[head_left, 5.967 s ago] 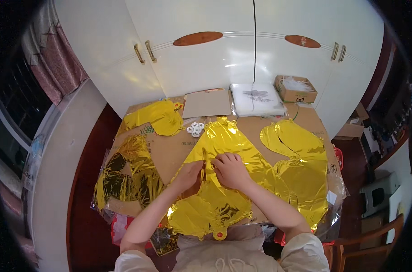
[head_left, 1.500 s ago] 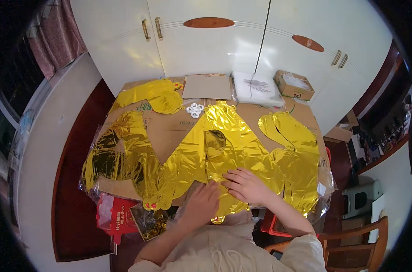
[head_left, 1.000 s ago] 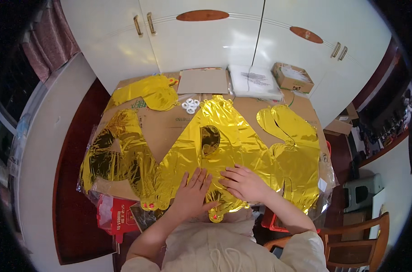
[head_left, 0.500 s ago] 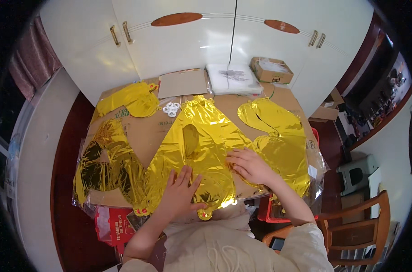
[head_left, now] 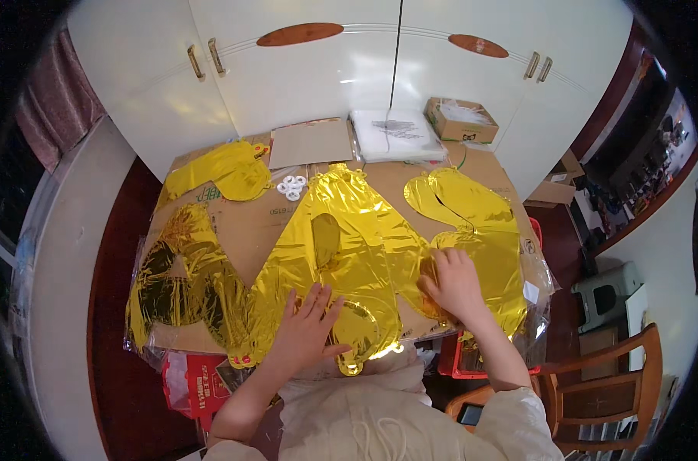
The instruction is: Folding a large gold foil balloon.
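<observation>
A large flat gold foil balloon (head_left: 357, 223) lies across the middle of the table, uninflated, narrow at the far end and wide at the near end. My left hand (head_left: 307, 330) rests on its near left part, palm down with fingers spread. On its near right leg, beside another gold foil balloon (head_left: 480, 253) with a curved outline, my right hand (head_left: 455, 288) touches the foil, fingers bent and thumb apart. To the left lies a dark, shiny, A-shaped foil balloon (head_left: 187, 284). One more folded gold foil balloon (head_left: 241, 173) is at the far left.
Brown cardboard (head_left: 245, 230) covers the table. Along the back are white rolls of ribbon or tape (head_left: 291, 184), a grey board (head_left: 310, 144), a stack of clear plastic bags (head_left: 395, 136) and a small carton (head_left: 463, 121). A wooden chair (head_left: 649, 384) stands at the right, a red bag (head_left: 199, 384) below left.
My right hand has slid right across the foil, from the middle balloon's inner part toward its right leg, and its fingers have bent. My left hand stays in place.
</observation>
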`<state>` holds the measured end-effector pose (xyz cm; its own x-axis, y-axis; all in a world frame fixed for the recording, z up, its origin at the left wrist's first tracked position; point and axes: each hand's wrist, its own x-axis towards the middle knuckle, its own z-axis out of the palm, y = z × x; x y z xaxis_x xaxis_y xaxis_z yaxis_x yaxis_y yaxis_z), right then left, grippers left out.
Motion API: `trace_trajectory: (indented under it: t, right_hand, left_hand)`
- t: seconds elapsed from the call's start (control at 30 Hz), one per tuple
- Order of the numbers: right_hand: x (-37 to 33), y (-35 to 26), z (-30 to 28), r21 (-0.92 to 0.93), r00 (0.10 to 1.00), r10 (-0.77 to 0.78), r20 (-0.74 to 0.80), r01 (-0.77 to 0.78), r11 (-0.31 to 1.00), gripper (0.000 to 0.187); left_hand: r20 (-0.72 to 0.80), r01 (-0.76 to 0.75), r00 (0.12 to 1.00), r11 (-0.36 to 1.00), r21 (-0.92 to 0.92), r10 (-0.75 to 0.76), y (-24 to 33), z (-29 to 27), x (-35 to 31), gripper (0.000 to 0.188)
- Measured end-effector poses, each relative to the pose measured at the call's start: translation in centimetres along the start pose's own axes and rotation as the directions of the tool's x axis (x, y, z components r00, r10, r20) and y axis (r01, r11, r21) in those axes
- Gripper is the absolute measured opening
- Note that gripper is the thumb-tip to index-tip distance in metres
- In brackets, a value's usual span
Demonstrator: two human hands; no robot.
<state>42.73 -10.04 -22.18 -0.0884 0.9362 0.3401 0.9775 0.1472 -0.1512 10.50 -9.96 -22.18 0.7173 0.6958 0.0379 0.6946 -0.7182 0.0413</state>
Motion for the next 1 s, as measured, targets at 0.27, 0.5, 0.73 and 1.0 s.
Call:
trace_trajectory:
  t: [0.27,0.5,0.73,1.0]
  right_hand:
    - [-2.3,1.2,-1.1,-0.202,0.941,0.267,0.206,-0.226,0.953,0.053]
    - [-2.9,2.5,0.3,-0.124,0.956,0.18,0.231,-0.154,0.98,0.042]
    - [-2.1,1.1,-1.7,0.432,0.928,0.26,0.267,-0.357,0.828,0.025]
    - [-2.2,0.7,1.6,0.867,0.926,0.357,0.12,-0.273,0.417,0.041]
  left_hand:
    - [-0.008,-0.116,0.993,0.993,-0.031,0.116,-0.7,0.8,0.7,0.079]
    - [0.067,-0.145,0.987,0.988,-0.045,0.147,-0.8,2.0,0.8,0.081]
    - [-0.01,-0.184,0.983,0.981,-0.065,0.183,-1.0,1.0,1.5,0.075]
    - [-0.162,-0.289,0.952,0.939,-0.188,0.261,-0.7,0.6,5.1,0.057]
